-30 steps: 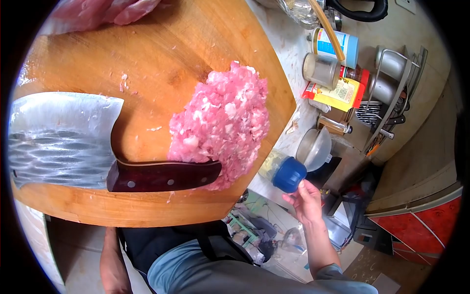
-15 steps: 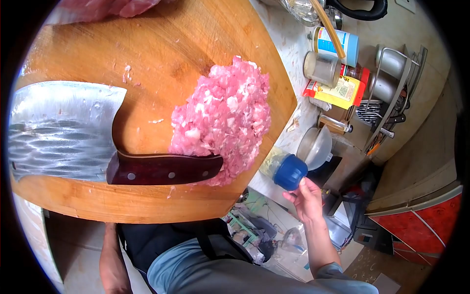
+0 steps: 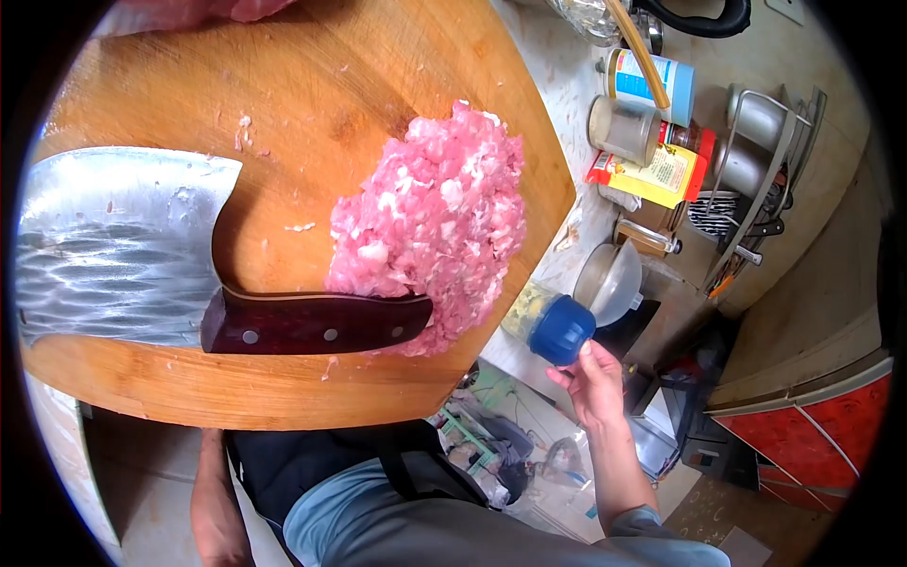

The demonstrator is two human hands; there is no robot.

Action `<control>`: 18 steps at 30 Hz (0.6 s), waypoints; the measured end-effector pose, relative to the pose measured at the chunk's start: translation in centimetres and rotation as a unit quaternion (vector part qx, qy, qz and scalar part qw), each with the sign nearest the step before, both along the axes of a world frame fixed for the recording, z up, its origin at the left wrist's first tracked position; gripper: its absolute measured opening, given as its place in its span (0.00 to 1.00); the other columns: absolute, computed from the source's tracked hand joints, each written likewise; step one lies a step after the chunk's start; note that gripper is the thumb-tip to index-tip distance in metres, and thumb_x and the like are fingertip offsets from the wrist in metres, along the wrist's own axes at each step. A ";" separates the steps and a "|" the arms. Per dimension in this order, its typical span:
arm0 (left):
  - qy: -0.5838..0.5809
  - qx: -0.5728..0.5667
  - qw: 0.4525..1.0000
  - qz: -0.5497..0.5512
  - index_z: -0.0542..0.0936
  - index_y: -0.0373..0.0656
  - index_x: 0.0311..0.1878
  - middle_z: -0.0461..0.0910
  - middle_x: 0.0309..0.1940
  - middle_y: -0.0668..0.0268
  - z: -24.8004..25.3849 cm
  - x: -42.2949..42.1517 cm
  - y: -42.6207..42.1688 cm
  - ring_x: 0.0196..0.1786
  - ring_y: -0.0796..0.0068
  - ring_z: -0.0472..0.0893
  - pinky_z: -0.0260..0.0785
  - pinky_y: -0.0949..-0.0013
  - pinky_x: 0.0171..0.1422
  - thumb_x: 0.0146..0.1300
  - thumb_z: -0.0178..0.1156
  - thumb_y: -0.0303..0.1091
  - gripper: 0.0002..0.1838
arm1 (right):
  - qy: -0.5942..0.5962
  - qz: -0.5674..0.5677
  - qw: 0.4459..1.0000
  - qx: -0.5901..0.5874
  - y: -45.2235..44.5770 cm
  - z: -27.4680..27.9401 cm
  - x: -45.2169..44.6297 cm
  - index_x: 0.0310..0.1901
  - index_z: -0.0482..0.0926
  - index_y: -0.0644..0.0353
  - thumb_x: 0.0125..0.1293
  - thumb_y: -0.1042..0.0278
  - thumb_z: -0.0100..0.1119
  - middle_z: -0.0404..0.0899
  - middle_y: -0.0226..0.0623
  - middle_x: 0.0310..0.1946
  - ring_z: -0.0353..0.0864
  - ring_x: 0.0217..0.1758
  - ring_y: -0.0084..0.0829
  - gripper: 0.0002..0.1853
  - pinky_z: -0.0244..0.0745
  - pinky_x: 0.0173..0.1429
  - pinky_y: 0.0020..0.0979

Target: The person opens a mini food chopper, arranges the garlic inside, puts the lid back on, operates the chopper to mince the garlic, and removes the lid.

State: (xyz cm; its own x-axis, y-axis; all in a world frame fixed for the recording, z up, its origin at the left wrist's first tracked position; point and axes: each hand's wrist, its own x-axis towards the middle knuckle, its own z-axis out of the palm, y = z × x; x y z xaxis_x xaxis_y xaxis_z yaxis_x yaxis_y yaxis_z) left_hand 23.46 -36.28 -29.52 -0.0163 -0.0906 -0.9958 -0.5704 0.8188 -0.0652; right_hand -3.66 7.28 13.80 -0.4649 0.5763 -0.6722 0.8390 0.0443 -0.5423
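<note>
My right hand [image 3: 595,383] pinches the edge of a blue lid [image 3: 561,331] on a clear jar [image 3: 525,310] with pale contents, just past the board's right edge. My left forearm [image 3: 219,501] shows at lower left, and the hand is hidden by the wooden cutting board [image 3: 312,392]. On the board lies a heap of minced meat [image 3: 430,213]. A broad cleaver [image 3: 123,246] rests flat to its left, the dark handle [image 3: 321,323] overlapping the lower edge of the mince.
A larger piece of raw meat [image 3: 189,11] sits at the board's far edge. Along the counter at right stand a glass jar [image 3: 624,130], a blue-and-white can [image 3: 652,80], a yellow-and-red packet [image 3: 652,175] and a metal bowl [image 3: 597,279]. A metal rack [image 3: 770,170] holds utensils.
The view has shifted very slightly. My right hand stays on the blue lid, and the cleaver and mince lie as before.
</note>
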 end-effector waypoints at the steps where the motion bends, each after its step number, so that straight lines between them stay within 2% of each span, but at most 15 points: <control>1: 0.001 0.000 1.000 0.001 0.80 0.47 0.61 0.83 0.59 0.55 0.0 0.0 0.0 0.62 0.53 0.82 0.77 0.59 0.63 0.58 0.70 0.54 0.31 | -0.001 -0.002 1.000 0.002 -0.1 0.0 -0.1 0.52 0.84 0.60 0.76 0.58 0.61 0.86 0.34 0.45 0.86 0.43 0.28 0.15 0.87 0.50 0.39; 14: 0.025 -0.001 1.000 -0.010 0.80 0.46 0.61 0.83 0.59 0.55 -0.5 1.0 -1.0 0.62 0.53 0.82 0.77 0.59 0.63 0.58 0.70 0.55 0.32 | 0.006 -0.006 1.000 0.001 0.2 -0.1 0.2 0.52 0.83 0.60 0.76 0.59 0.61 0.86 0.33 0.45 0.86 0.42 0.27 0.14 0.86 0.50 0.38; 18: 0.086 0.055 0.993 -0.055 0.80 0.46 0.61 0.83 0.59 0.55 -3.1 3.8 -2.1 0.62 0.52 0.82 0.77 0.59 0.63 0.57 0.70 0.55 0.32 | -0.001 0.011 1.000 0.009 0.6 -0.2 0.4 0.53 0.82 0.60 0.76 0.56 0.60 0.86 0.34 0.45 0.84 0.41 0.27 0.16 0.86 0.51 0.38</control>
